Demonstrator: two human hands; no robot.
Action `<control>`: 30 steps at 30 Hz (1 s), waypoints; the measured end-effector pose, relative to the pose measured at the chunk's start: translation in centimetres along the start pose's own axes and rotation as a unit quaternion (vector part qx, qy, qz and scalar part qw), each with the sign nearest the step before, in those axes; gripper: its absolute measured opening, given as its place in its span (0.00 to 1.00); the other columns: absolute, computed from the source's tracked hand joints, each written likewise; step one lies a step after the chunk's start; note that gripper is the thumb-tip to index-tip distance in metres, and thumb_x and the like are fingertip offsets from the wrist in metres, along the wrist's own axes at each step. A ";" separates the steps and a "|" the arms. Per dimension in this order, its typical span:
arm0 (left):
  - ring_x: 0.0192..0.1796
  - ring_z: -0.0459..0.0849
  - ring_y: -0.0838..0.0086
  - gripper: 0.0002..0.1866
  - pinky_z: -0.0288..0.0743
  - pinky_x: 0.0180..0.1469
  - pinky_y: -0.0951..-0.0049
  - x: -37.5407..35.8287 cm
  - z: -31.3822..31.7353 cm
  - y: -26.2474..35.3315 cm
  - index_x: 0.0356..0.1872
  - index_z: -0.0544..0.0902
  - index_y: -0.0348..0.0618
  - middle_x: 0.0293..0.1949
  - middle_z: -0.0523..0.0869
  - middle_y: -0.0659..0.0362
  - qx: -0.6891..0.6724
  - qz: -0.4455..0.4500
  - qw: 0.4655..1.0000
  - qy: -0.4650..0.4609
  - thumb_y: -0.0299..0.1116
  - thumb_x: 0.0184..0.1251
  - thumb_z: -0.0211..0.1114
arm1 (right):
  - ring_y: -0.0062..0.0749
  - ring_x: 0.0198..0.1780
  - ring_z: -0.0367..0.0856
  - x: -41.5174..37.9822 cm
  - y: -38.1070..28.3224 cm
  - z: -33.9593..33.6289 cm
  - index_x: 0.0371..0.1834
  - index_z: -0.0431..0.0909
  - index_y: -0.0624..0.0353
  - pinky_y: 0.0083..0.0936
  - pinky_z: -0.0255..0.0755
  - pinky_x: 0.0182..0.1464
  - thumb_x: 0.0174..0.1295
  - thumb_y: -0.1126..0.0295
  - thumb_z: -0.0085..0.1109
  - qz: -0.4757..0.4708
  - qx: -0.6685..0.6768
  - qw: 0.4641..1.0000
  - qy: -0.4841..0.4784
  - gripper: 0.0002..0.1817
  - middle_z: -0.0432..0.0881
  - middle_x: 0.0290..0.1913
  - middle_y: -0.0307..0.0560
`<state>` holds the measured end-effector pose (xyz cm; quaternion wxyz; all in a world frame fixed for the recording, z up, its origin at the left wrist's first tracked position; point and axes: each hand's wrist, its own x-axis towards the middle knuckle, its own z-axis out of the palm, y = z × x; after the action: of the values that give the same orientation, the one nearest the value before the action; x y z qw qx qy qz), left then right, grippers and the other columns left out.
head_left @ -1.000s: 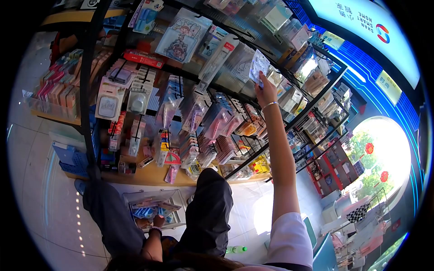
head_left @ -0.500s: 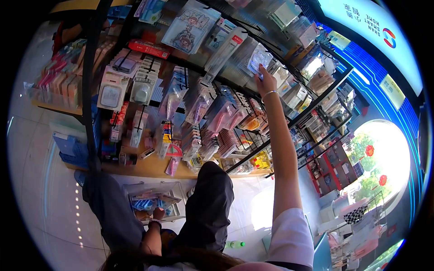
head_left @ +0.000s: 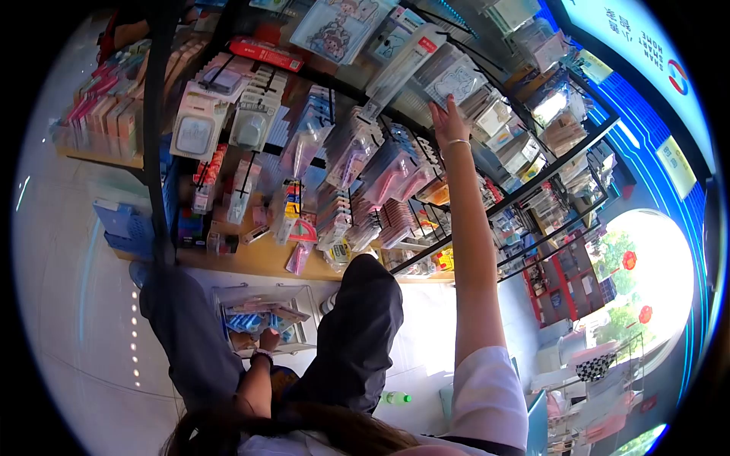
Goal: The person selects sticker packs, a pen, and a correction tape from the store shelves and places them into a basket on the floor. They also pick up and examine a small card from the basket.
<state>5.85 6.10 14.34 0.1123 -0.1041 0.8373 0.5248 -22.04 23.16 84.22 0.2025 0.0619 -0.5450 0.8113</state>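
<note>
My right hand (head_left: 452, 125) reaches up to the display rack at arm's length, its fingers apart and nothing between them. Just beyond its fingertips hangs a clear packet with a line drawing (head_left: 458, 82), at the front of a row of similar packets. A long clear packet with a red label (head_left: 407, 67) hangs to the left of it. Low down between my knees, my left hand (head_left: 268, 340) is closed at the near side of a clear bin (head_left: 308, 300). Blue and pink packaged goods (head_left: 262, 310) lie in that bin. What the left fingers hold is too small to make out.
Hooks of carded stationery (head_left: 251, 129) fill the rack above a wooden base shelf (head_left: 262, 254). A dark rack post (head_left: 156, 152) stands at left. My knee (head_left: 369, 285) is close to the shelf. A green-capped bottle (head_left: 397, 397) is on the floor.
My right hand has come off the line-drawing packet, which now hangs in line with the row; its fingers have spread. The view has shifted slightly. My left hand stays at the bin.
</note>
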 end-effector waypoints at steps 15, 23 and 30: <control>0.44 0.78 0.50 0.19 0.71 0.49 0.58 -0.1 -0.2 -4.3 0.38 0.77 0.29 0.35 0.80 0.39 0.079 -0.064 0.992 0.080 0.34 0.46 0.59 | 0.18 0.14 0.68 -37.6 34.3 -12.2 0.29 0.71 0.62 0.14 0.59 0.14 0.61 0.68 0.48 0.257 -0.213 0.939 0.087 0.09 0.74 0.16 0.42; 0.43 0.79 0.53 0.16 0.72 0.45 0.60 1.1 1.9 -7.6 0.35 0.80 0.36 0.37 0.81 0.43 -0.118 -0.200 0.967 0.100 0.37 0.48 0.57 | 0.35 0.27 0.75 -50.8 49.1 -22.0 0.34 0.73 0.61 0.26 0.69 0.28 0.54 0.67 0.50 0.637 -0.073 0.737 0.214 0.10 0.77 0.28 0.49; 0.26 0.77 0.69 0.01 0.71 0.27 0.71 1.1 2.3 -12.1 0.21 0.77 0.39 0.21 0.76 0.57 -0.283 0.068 0.946 0.142 0.25 0.46 0.59 | 0.47 0.41 0.78 -50.2 48.3 -20.1 0.41 0.76 0.60 0.35 0.71 0.44 0.54 0.52 0.49 0.293 -0.652 0.604 -0.353 0.22 0.79 0.39 0.55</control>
<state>8.57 2.95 2.66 -0.0778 -0.1474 0.6669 0.7263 6.99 12.69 18.61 -0.2675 0.0316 -0.9475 0.1724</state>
